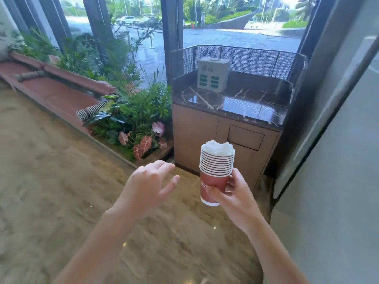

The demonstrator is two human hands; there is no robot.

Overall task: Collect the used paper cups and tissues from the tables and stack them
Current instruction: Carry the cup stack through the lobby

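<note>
Right hand (233, 195) fingers clamp one stack (215, 169) of roughly ten cups, tissue (218, 147) on top, before the counter (246, 107); left hand (147, 181) fingers apart, empty.

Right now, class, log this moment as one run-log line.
right hand: grips stack of red paper cups | crumpled white tissue: in top cup | left hand: empty, fingers relaxed | tan wooden cabinet: ahead

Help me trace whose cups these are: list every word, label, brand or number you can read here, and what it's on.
Stack of paper cups: white print on the red bottom cup, blurred and partly covered by the right hand; not readable.
Grey box on the counter: pale label patches near its top, too blurred to read.
No other text shows in this view.
</note>
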